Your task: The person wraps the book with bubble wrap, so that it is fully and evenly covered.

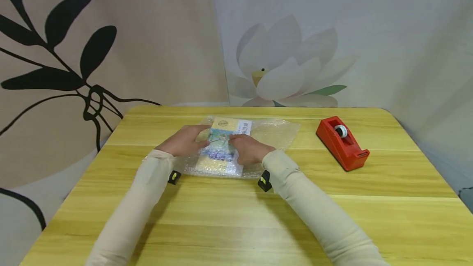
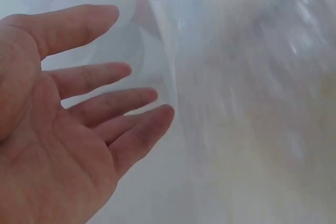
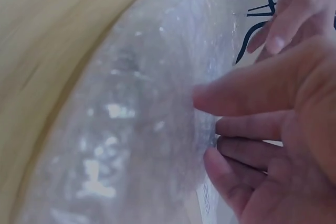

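A flat, book-like item [image 1: 221, 143] with a colourful printed cover lies inside clear bubble wrap [image 1: 275, 130] on the table. My left hand [image 1: 184, 139] is at its left side, thumb and forefinger pointing inward. In the left wrist view, that hand [image 2: 79, 103] has its fingers spread, beside the bubble wrap [image 2: 252, 98] and with nothing in its palm. My right hand [image 1: 249, 149] reaches over the cover from the right. Seen from the right wrist, its fingertips [image 3: 207, 100] touch the bubble wrap [image 3: 121, 119] near an edge, the fingers only slightly bent.
To the right on the wooden table [image 1: 229, 221] stands a red tape dispenser [image 1: 341, 145] with a small roll in it. A curtain [image 1: 166, 40] printed with leaves and a lotus hangs behind the table's far edge.
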`<state>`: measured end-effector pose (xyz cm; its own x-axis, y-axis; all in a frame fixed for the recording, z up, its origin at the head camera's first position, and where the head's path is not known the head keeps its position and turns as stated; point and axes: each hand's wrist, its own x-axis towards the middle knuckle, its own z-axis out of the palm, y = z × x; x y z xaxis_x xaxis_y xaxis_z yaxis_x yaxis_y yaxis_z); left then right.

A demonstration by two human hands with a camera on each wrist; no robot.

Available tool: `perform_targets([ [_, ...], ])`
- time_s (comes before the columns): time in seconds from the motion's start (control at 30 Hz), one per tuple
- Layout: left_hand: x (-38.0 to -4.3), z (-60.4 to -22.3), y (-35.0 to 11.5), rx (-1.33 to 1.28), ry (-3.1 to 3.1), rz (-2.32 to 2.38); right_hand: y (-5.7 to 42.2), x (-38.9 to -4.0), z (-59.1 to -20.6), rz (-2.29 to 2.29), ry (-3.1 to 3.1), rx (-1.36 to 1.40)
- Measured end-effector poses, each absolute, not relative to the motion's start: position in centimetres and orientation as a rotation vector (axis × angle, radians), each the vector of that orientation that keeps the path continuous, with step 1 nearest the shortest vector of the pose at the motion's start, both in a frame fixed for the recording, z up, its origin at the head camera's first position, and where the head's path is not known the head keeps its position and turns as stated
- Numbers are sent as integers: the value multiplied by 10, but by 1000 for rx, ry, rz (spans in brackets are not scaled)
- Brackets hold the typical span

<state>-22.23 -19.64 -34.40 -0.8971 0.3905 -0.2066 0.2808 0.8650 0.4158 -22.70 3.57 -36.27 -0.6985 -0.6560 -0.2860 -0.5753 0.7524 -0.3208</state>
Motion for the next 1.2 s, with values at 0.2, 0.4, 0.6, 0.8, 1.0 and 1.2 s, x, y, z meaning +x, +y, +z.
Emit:
perform_targets([
  [0.2,-214,-340,-232,394,2798,657,42,-229,-362,-290,2569,-919],
  [0.4,-208,-341,-260,256,2820,665,44,-230,-362,-299,2570,-904],
  [0.6,-196,-352,-286,195,2795,688,41,-230,-366,-311,2560,-911],
  [0.8,-184,-358,-307,137,2753,732,38,-229,-365,-301,2557,-923],
  [1.0,-172,-360,-326,42,2585,1121,39,-228,-364,-322,2552,-918],
  [1.2,-158,-372,-340,78,2224,1689,41,-228,-364,-332,2547,-939],
])
